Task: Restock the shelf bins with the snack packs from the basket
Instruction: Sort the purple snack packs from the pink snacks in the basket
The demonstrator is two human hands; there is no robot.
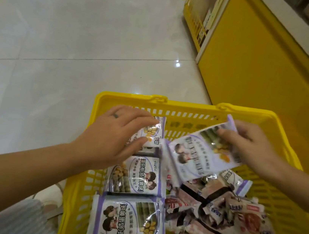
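- The yellow basket (132, 99) fills the lower centre and right of the frame. It is well stocked, so I judge the restocking is at an early stage.
- The right hand (252, 148) pinches the lifted pack (200, 155), a purple-and-white snack pack, by its upper edge. The pack hangs tilted above the basket's contents, centre right.
- The left hand (111, 136) grips the far pack (154, 134), which stands in the basket's far left corner, with fingers over its top edge and thumb on its face.
- Below it in the frame lie the middle pack (137, 176) and the near pack (128, 226), both of the same kind and untouched.
- A heap of small packs (215, 214) covers the basket's right half, at lower right.
- The yellow shelf (256, 61) runs up the right side. Its bins at the upper right corner are too blurred to tell how full they are.
- Left to do, as I judge it: both held packs go to the shelf, then nearly everything else.
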